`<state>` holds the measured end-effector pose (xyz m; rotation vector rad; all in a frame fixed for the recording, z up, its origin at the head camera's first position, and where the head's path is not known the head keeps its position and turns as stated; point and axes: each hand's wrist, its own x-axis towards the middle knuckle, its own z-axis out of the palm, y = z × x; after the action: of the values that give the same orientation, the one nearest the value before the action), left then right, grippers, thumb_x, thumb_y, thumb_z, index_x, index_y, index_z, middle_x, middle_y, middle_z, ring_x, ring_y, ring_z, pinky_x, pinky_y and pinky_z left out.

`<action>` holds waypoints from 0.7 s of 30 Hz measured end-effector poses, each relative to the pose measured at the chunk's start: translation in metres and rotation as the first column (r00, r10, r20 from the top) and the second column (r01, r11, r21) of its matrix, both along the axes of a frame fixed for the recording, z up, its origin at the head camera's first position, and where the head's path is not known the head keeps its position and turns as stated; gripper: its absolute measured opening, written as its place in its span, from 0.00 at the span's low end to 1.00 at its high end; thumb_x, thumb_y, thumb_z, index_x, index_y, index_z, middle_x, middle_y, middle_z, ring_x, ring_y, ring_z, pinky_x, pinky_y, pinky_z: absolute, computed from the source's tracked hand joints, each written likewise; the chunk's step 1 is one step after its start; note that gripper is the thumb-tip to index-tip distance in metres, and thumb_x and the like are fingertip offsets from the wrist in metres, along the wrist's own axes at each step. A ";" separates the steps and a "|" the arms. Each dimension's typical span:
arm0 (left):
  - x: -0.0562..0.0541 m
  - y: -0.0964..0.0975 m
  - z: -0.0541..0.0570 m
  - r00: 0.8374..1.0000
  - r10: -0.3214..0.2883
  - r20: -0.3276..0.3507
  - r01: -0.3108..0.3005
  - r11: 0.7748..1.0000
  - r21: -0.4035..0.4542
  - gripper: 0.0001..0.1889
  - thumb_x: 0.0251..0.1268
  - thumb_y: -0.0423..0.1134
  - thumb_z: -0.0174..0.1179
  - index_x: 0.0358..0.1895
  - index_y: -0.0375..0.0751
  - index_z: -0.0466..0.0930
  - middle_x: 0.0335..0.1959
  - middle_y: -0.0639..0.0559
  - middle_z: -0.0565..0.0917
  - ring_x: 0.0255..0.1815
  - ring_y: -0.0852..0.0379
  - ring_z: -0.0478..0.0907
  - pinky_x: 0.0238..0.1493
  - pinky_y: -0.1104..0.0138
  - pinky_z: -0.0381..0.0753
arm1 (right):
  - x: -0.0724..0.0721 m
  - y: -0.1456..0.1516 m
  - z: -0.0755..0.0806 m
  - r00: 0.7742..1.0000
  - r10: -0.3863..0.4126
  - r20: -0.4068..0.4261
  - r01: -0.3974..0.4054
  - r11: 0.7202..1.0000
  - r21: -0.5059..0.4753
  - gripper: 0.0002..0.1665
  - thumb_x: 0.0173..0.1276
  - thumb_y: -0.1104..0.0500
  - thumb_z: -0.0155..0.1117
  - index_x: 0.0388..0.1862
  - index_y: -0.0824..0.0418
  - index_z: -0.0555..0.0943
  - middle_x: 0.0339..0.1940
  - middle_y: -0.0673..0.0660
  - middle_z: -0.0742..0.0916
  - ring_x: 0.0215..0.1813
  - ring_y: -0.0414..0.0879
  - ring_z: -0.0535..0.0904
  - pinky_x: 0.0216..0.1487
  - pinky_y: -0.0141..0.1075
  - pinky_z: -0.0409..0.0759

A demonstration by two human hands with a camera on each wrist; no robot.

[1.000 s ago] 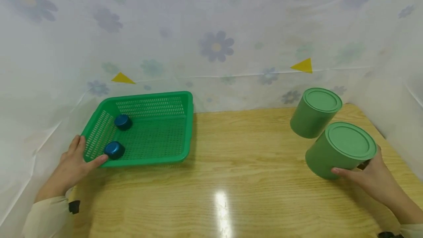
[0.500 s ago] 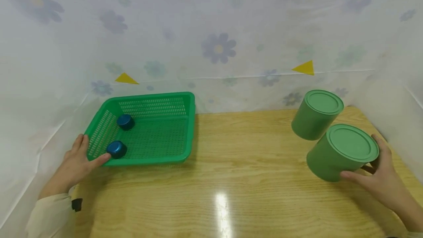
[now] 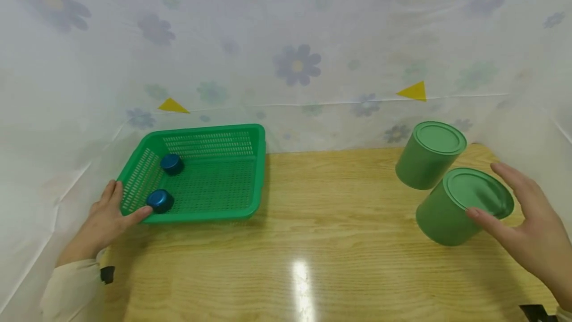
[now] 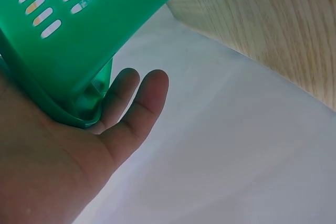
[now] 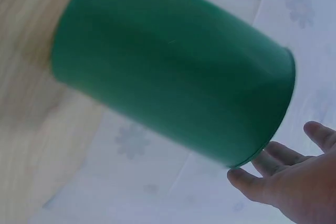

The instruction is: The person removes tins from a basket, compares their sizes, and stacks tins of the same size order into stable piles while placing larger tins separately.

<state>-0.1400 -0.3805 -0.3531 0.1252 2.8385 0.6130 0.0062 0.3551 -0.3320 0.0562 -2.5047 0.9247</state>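
My left hand (image 3: 100, 225) rests at the near left corner of a green plastic basket (image 3: 258, 173), its thumb along the front rim and its fingers against the left side. In the left wrist view two loosely straight fingers (image 4: 150, 103) extend past the basket corner (image 4: 63, 82). Two small blue round containers (image 3: 172, 164) lie inside the basket. At the right, my right hand (image 3: 534, 230) is spread beside the nearer green can (image 3: 447, 212), thumb and fingers apart. In the right wrist view the fingers are close to the rim of the can (image 5: 173, 66); contact cannot be told.
A second green lidded can (image 3: 424, 160) stands just behind the nearer one. Behind the wooden table (image 3: 321, 242) hangs a pale flowered sheet (image 3: 339, 63), carrying two yellow triangles (image 3: 413, 92). White sheets also border both sides.
My right hand has let go of the nearer green can and moved up and back toward the right. The can stays in place. The left hand keeps its place on the basket.
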 end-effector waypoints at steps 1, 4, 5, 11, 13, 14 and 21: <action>0.000 0.000 0.000 1.000 0.001 -0.001 -0.001 1.000 -0.001 0.58 0.74 0.65 0.50 0.75 0.29 0.17 0.75 0.28 0.17 0.68 0.10 0.29 0.56 0.21 0.49 | -0.002 -0.004 0.003 1.000 0.012 -0.020 -0.012 1.000 0.008 0.53 0.60 0.70 0.74 0.82 0.54 0.61 0.79 0.41 0.62 0.80 0.40 0.51 0.72 0.28 0.42; 0.000 0.001 -0.001 1.000 0.003 -0.003 -0.003 1.000 0.000 0.58 0.74 0.65 0.50 0.75 0.29 0.17 0.75 0.28 0.17 0.68 0.10 0.29 0.56 0.21 0.49 | -0.008 -0.017 0.011 0.996 0.065 -0.064 -0.064 0.998 0.014 0.51 0.57 0.72 0.75 0.79 0.56 0.66 0.77 0.39 0.66 0.78 0.37 0.54 0.71 0.27 0.44; 0.000 0.001 -0.001 1.000 0.004 -0.003 -0.004 1.000 0.000 0.59 0.74 0.65 0.50 0.75 0.28 0.17 0.75 0.28 0.18 0.68 0.10 0.29 0.56 0.21 0.49 | -0.011 -0.022 0.013 0.993 0.088 -0.081 -0.086 0.996 0.022 0.52 0.55 0.73 0.76 0.78 0.57 0.67 0.76 0.40 0.67 0.78 0.36 0.56 0.70 0.25 0.46; -0.001 0.001 -0.001 1.000 0.005 -0.003 -0.005 1.000 -0.005 0.59 0.73 0.65 0.51 0.75 0.28 0.18 0.76 0.27 0.19 0.68 0.10 0.31 0.57 0.22 0.50 | -0.026 -0.050 0.024 0.977 0.195 -0.089 -0.190 0.979 0.070 0.54 0.54 0.72 0.77 0.79 0.53 0.67 0.77 0.53 0.68 0.76 0.35 0.58 0.68 0.24 0.51; -0.001 0.001 -0.001 1.000 0.005 -0.002 -0.005 1.000 -0.005 0.59 0.73 0.66 0.51 0.75 0.28 0.18 0.76 0.27 0.19 0.68 0.10 0.31 0.57 0.22 0.50 | -0.030 -0.060 0.028 0.974 0.221 -0.053 -0.218 0.974 0.057 0.54 0.57 0.70 0.77 0.80 0.49 0.64 0.78 0.54 0.66 0.77 0.36 0.56 0.73 0.32 0.52; -0.001 0.001 -0.001 1.000 0.005 -0.003 -0.005 1.000 -0.004 0.59 0.73 0.66 0.51 0.75 0.28 0.18 0.76 0.27 0.19 0.68 0.10 0.31 0.57 0.22 0.50 | -0.032 -0.065 0.031 0.972 0.233 -0.036 -0.232 0.972 0.048 0.54 0.59 0.69 0.76 0.81 0.47 0.63 0.79 0.55 0.65 0.78 0.37 0.55 0.74 0.39 0.53; -0.001 0.001 0.000 1.000 -0.003 -0.026 0.003 1.000 -0.001 0.59 0.74 0.63 0.53 0.76 0.26 0.19 0.76 0.26 0.21 0.68 0.10 0.32 0.58 0.22 0.50 | -0.054 -0.099 0.042 0.947 0.321 0.005 -0.321 0.947 0.007 0.50 0.66 0.63 0.73 0.81 0.41 0.62 0.80 0.50 0.63 0.79 0.47 0.55 0.64 0.69 0.61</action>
<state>-0.1407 -0.3797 -0.3536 0.1387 2.8630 0.6137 -0.0480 0.2559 -0.2899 0.4787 -2.5467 1.0398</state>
